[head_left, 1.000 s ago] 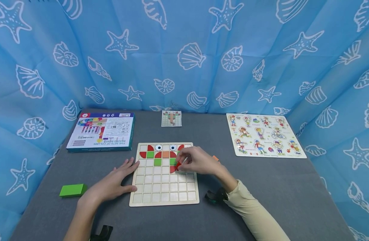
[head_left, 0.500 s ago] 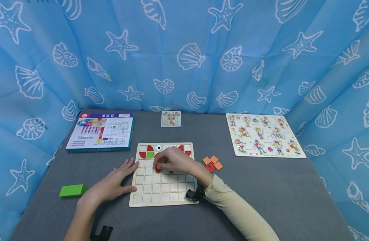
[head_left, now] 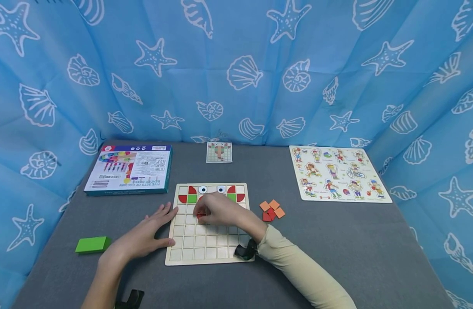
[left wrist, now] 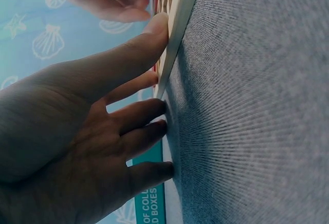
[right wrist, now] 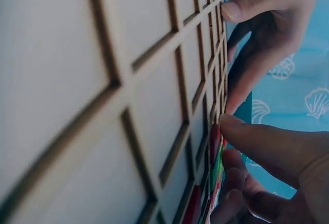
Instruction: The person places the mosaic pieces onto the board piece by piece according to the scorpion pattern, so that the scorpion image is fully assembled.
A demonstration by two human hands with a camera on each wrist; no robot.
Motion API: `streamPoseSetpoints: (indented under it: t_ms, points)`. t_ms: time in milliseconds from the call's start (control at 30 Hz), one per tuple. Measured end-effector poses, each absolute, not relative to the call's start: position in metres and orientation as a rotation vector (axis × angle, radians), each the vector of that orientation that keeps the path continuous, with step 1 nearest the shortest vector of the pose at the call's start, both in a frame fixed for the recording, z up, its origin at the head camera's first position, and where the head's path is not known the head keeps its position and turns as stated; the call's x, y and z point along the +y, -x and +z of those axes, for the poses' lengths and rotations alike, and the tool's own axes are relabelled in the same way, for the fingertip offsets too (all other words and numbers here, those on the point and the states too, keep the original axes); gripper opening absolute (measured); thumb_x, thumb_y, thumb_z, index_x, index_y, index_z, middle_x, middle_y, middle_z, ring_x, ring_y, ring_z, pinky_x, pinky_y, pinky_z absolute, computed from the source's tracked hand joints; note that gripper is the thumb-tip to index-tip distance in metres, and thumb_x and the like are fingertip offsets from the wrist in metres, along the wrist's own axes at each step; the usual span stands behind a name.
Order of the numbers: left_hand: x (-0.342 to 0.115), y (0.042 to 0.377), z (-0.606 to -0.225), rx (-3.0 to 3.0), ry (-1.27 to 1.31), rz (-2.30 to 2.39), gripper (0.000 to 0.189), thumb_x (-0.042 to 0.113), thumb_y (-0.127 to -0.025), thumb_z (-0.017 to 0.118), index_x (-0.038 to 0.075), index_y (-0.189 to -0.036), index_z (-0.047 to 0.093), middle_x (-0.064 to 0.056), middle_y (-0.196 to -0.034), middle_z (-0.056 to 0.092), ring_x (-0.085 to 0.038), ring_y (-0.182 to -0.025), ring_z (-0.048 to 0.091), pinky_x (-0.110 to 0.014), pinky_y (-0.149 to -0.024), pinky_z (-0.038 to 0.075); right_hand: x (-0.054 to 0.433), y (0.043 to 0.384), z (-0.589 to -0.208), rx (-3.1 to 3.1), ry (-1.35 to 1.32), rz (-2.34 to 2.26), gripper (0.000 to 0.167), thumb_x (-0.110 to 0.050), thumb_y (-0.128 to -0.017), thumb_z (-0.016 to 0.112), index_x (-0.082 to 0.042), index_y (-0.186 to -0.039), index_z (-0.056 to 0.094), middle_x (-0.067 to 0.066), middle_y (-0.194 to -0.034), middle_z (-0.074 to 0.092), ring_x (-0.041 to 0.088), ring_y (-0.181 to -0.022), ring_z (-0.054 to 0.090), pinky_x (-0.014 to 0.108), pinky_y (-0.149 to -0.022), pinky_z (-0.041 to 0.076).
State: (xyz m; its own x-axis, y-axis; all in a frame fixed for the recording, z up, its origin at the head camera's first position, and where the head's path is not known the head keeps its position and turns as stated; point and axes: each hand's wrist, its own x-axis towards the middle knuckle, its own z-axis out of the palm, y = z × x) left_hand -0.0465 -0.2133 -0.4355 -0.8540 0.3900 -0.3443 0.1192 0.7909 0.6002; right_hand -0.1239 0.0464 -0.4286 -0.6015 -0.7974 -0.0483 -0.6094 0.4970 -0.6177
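My right hand (head_left: 222, 209) is over the wooden grid board (head_left: 211, 253), pinching a red tile (head_left: 201, 216) at a cell left of the middle column. In the right wrist view its thumb (right wrist: 257, 136) and fingertips are at that tile's place, low over the grid. My left hand (head_left: 145, 234) lies spread at the board's left edge, thumb and index fingertip touching the rim, the other fingers on the table in the left wrist view. On the board's upper rows sit red quarter-round tiles (head_left: 231, 190), green squares (head_left: 192, 198) and two eye tiles (head_left: 221, 189). The right hand hides several cells.
Loose orange tiles (head_left: 280, 212) and red tiles (head_left: 267, 216) lie right of the board. A small pattern card (head_left: 219, 152) is behind it. A flat box (head_left: 128, 169) and green block (head_left: 92, 245) stand left; a picture puzzle board (head_left: 338, 174) lies right.
My right hand has moved left across the board from the right-hand columns, now with a red tile at the left of the middle. The loose tiles are uncovered. My left hand stays put.
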Motion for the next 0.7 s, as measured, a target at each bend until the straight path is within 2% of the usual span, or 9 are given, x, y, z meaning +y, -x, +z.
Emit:
streamPoseSetpoints:
  t_ms: [133, 367, 600, 700]
  points:
    - [-0.213, 0.047, -0.436, 2.526, -0.382, 0.797, 0.094, 0.039, -0.094, 0.084, 0.008, -0.169, 0.037, -0.028, -0.179, 0.022, -0.055, -0.166, 0.017, -0.086, -0.124, 0.018, 0.047, 0.123, -0.43, 2.433, 1.209, -0.757, 0.012, -0.011, -0.1, 0.079, -0.007, -0.11, 0.083, 0.005, -0.099, 0.08, 0.004, -0.077, 0.059, 0.016, -0.072, 0.048]
    - [-0.213, 0.046, -0.436, 2.53, -0.378, 0.792, 0.094, 0.038, -0.095, 0.084, 0.007, -0.169, 0.037, -0.028, -0.179, 0.022, -0.055, -0.166, 0.017, -0.086, -0.124, 0.018, 0.056, 0.12, -0.429, 2.403, 1.184, -0.84, 0.015, -0.009, -0.098, 0.079, -0.006, -0.113, 0.082, 0.007, -0.099, 0.079, 0.012, -0.08, 0.064, 0.016, -0.074, 0.049]
    - [-0.212, 0.047, -0.437, 2.531, -0.371, 0.776, 0.096, 0.04, -0.094, 0.085, 0.007, -0.169, 0.036, -0.028, -0.179, 0.021, -0.055, -0.166, 0.017, -0.085, -0.124, 0.018, 0.085, 0.118, -0.424, 2.354, 1.078, -0.976, 0.015, -0.011, -0.099, 0.079, -0.007, -0.114, 0.082, 0.003, -0.091, 0.073, 0.006, -0.076, 0.061, 0.017, -0.071, 0.051]
    - [-0.212, 0.048, -0.436, 2.534, -0.369, 0.769, 0.097, 0.04, -0.093, 0.085, 0.007, -0.17, 0.036, -0.028, -0.179, 0.021, -0.055, -0.166, 0.017, -0.085, -0.124, 0.018, 0.1, 0.118, -0.423, 2.339, 1.049, -1.04, 0.015, -0.011, -0.099, 0.079, -0.007, -0.113, 0.081, 0.003, -0.088, 0.073, 0.008, -0.076, 0.062, 0.019, -0.071, 0.053]
